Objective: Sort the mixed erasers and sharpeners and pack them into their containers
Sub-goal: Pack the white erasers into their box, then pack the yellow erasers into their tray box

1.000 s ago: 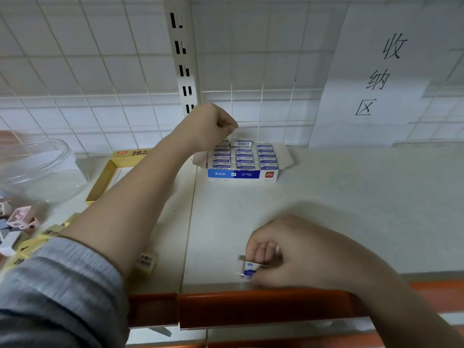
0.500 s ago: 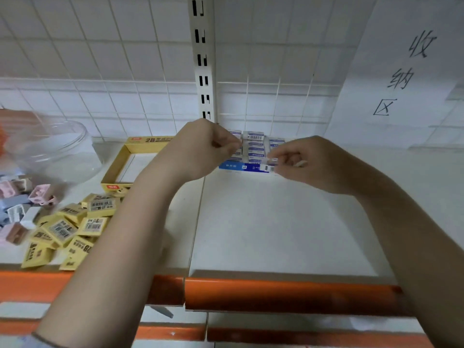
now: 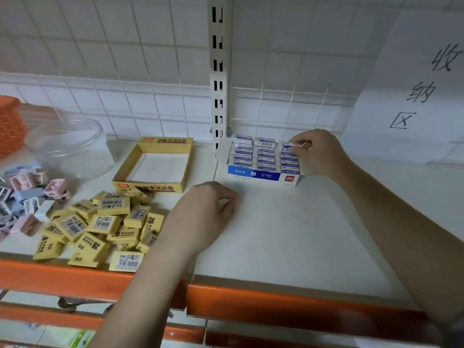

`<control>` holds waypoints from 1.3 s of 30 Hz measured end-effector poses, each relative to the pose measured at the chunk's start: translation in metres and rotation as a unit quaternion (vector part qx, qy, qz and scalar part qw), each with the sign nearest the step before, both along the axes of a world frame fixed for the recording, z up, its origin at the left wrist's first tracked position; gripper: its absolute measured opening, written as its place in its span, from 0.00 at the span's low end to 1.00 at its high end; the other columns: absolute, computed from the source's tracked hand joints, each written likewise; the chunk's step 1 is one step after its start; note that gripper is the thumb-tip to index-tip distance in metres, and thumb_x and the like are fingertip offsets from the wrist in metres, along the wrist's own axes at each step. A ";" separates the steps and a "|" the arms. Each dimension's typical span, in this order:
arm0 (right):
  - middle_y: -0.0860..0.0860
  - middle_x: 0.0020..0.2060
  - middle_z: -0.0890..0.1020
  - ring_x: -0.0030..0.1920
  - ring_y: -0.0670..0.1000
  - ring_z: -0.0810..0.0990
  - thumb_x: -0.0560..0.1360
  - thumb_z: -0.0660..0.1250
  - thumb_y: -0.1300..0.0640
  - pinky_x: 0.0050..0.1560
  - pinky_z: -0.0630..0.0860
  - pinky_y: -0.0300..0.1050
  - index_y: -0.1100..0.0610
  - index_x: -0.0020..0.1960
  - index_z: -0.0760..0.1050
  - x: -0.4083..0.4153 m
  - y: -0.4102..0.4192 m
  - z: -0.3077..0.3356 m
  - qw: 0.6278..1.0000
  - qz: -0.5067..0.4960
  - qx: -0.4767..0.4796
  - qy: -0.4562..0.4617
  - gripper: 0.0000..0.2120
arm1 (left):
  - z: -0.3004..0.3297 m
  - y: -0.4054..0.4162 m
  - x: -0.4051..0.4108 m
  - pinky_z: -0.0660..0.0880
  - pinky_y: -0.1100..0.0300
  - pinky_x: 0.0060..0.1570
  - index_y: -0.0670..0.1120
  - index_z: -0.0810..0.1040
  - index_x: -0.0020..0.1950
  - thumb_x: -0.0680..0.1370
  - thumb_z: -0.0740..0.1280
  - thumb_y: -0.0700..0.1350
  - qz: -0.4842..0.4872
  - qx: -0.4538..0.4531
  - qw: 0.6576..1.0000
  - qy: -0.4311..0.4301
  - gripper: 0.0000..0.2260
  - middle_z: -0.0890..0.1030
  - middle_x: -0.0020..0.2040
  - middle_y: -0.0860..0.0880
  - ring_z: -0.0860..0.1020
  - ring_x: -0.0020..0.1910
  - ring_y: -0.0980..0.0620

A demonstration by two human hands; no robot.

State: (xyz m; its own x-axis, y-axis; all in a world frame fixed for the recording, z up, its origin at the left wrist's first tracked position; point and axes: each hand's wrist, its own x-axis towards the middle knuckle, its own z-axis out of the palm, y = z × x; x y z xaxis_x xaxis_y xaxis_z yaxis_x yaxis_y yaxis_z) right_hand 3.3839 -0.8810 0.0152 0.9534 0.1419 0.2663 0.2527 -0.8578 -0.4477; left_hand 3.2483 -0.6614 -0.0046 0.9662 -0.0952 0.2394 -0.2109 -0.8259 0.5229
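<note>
A blue-and-white eraser box point(image 3: 263, 175) stands at the back of the shelf, packed with rows of blue-and-white erasers point(image 3: 265, 153). My right hand point(image 3: 317, 153) is at the box's back right corner and pinches one blue-and-white eraser point(image 3: 286, 146) at the top of the right row. My left hand point(image 3: 206, 214) hovers over the shelf in front of the box, fingers loosely curled, holding nothing. An empty yellow eraser box point(image 3: 153, 185) sits left of it. Yellow erasers point(image 3: 100, 227) lie heaped before that. Pastel sharpeners point(image 3: 27, 197) lie at far left.
A clear plastic jar point(image 3: 67, 144) lies on its side behind the sharpeners, beside an orange basket point(image 3: 10, 124). An orange rail point(image 3: 276, 307) edges the shelf front. A slotted metal upright point(image 3: 219, 71) stands behind the boxes, and a paper sign point(image 3: 421, 89) hangs at the right.
My right hand carried a blue-and-white eraser from the shelf front to the box's back right corner. My left hand drew back from the box toward the shelf front.
</note>
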 end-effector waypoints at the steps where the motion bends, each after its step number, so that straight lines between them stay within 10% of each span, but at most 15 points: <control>1: 0.55 0.54 0.82 0.46 0.47 0.75 0.77 0.65 0.58 0.46 0.66 0.40 0.62 0.56 0.80 0.000 0.000 0.000 1.000 0.003 0.000 0.003 0.11 | 0.000 0.001 0.000 0.73 0.59 0.53 0.52 0.83 0.51 0.75 0.65 0.42 0.001 -0.002 1.000 0.002 0.09 0.82 0.52 0.53 0.78 0.51 0.53; 31: 0.54 0.57 0.79 0.49 0.50 0.79 0.75 0.67 0.60 0.40 0.71 0.32 0.58 0.64 0.75 -0.058 0.017 0.017 0.997 0.054 0.063 0.001 0.17 | 0.034 0.001 -0.010 0.72 0.63 0.50 0.52 0.82 0.54 0.78 0.63 0.46 0.129 -0.020 0.991 0.024 0.09 0.81 0.54 0.55 0.78 0.52 0.56; 39: 0.53 0.53 0.81 0.51 0.48 0.80 0.74 0.69 0.58 0.57 0.73 0.40 0.59 0.64 0.75 -0.113 0.035 0.011 0.984 0.101 0.106 0.104 0.18 | 0.042 0.033 -0.049 0.70 0.61 0.42 0.51 0.82 0.54 0.77 0.64 0.45 0.229 -0.013 0.973 -0.006 0.09 0.83 0.49 0.52 0.77 0.44 0.54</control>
